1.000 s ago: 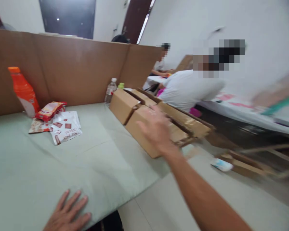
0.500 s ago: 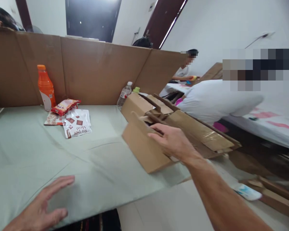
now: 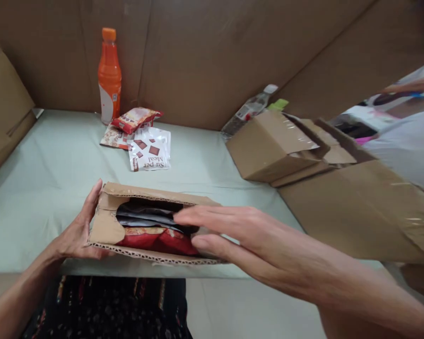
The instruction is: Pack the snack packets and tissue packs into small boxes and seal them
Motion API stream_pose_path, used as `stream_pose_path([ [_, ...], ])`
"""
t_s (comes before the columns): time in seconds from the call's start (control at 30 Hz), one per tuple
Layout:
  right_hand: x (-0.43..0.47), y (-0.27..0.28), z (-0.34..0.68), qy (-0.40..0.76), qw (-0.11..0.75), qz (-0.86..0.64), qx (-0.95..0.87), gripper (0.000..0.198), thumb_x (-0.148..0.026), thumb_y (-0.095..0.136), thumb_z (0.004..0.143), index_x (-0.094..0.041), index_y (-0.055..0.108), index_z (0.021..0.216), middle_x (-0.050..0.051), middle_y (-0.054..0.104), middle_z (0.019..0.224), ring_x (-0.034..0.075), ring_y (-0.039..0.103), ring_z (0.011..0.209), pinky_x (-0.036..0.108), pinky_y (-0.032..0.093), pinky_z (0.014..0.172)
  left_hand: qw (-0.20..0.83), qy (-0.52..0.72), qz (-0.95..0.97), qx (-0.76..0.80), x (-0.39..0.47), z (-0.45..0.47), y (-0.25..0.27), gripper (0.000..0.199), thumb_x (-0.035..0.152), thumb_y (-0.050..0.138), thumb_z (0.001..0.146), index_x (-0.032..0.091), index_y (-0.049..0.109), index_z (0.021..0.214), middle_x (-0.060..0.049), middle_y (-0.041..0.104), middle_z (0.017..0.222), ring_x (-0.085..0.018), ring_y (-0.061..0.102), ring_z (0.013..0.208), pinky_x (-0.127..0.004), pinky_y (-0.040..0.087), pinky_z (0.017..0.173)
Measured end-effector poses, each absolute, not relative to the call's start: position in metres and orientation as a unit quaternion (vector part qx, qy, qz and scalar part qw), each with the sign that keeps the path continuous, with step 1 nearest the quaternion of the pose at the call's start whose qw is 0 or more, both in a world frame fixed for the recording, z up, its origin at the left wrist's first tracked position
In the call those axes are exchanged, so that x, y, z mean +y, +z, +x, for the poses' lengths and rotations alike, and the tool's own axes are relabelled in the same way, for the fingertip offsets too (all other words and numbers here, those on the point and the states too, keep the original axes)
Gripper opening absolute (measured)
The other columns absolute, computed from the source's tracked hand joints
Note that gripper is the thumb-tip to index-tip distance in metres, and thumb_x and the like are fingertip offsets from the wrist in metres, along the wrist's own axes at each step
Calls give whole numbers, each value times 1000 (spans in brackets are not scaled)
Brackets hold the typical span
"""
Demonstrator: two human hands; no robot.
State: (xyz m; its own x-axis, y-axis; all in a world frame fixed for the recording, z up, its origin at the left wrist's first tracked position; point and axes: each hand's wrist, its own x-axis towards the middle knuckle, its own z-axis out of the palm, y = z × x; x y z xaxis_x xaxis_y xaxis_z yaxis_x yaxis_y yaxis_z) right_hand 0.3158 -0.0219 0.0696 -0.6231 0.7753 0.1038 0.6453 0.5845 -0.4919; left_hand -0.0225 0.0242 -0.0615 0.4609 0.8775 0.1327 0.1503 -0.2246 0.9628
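An open cardboard box (image 3: 155,258) lies near the table's front edge with its opening facing me. Inside are a red packet (image 3: 159,241) and some dark, silvery packets (image 3: 144,220). My left hand (image 3: 78,235) grips the box's left end, thumb at the front and fingers up the side. Over the right end reaches my right hand (image 3: 233,230), fingers stretched out at the opening and thumb apart. It hides that end of the box, and I see nothing held in it.
An orange drink bottle (image 3: 109,77) stands behind a red snack packet (image 3: 136,118) and a white Su-per Meal sachet (image 3: 150,149). At the right are a clear bottle (image 3: 247,113) and cardboard boxes (image 3: 272,150). Cardboard panels (image 3: 205,61) wall the back; a person's arm (image 3: 413,85) shows beyond.
The box has come from the right side to in front of me, its opening now toward me. My left hand has closed on its left end. The view has tilted down.
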Motion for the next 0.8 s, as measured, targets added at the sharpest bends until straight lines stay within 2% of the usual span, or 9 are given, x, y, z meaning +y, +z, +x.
stream_pose_path([
  [0.1,-4,59,313,167,117,-415,-887,50,-47,59,104,-25,61,149,8,64,151,29,60,140,47,55,113,513,373,695,339,22,-27,-80,134,75,85,71,37,3,170,-9,15,179,-44,16,162,-66,15,131],
  [0.2,16,54,299,183,59,-382,-904,58,-44,64,100,-21,56,153,10,63,152,30,61,138,46,55,112,514,380,694,332,21,-27,-88,134,70,89,71,38,4,170,-9,18,178,-44,17,162,-66,15,131],
  [0.27,28,53,285,188,11,-374,-908,48,-36,63,100,-19,62,146,11,69,144,29,67,129,43,57,106,508,375,700,333,20,-26,-87,131,68,88,73,40,5,170,-8,19,178,-43,19,162,-66,16,131],
  [0.33,34,51,272,184,-32,-379,-906,34,-22,57,100,-19,71,131,11,77,127,27,74,113,40,59,97,500,370,707,336,19,-26,-84,128,69,87,75,41,5,170,-6,19,178,-43,20,162,-67,16,131],
  [0.43,33,50,257,172,-54,-376,-909,28,-12,54,96,-19,75,113,9,79,107,23,75,94,35,58,87,493,368,711,340,18,-26,-84,130,68,89,72,40,8,170,-5,15,179,-45,18,162,-68,15,132],
  [0.57,25,44,244,111,-69,-389,-912,25,-14,58,95,-16,74,114,13,78,108,27,73,96,38,57,86,490,376,710,338,18,-25,-89,130,66,90,71,38,10,170,-6,16,179,-46,19,162,-67,15,132],
  [0.67,26,32,235,83,-108,-416,-899,24,-7,58,92,-15,75,106,13,79,101,26,74,91,36,57,80,490,377,708,341,20,-25,-93,136,64,93,68,35,8,171,-11,19,178,-47,22,160,-68,17,131],
  [0.73,28,29,234,87,-102,-415,-900,24,-3,59,88,-16,76,98,11,80,93,23,74,84,32,55,74,482,377,713,344,21,-25,-95,140,65,93,67,35,5,171,-13,18,178,-48,22,160,-69,18,130],
  [0.8,25,36,244,99,-33,-405,-908,24,-2,57,88,-17,75,92,8,79,87,20,72,76,29,54,68,471,377,718,346,22,-25,-96,138,65,92,68,37,3,170,-12,18,178,-48,22,160,-69,19,130],
])
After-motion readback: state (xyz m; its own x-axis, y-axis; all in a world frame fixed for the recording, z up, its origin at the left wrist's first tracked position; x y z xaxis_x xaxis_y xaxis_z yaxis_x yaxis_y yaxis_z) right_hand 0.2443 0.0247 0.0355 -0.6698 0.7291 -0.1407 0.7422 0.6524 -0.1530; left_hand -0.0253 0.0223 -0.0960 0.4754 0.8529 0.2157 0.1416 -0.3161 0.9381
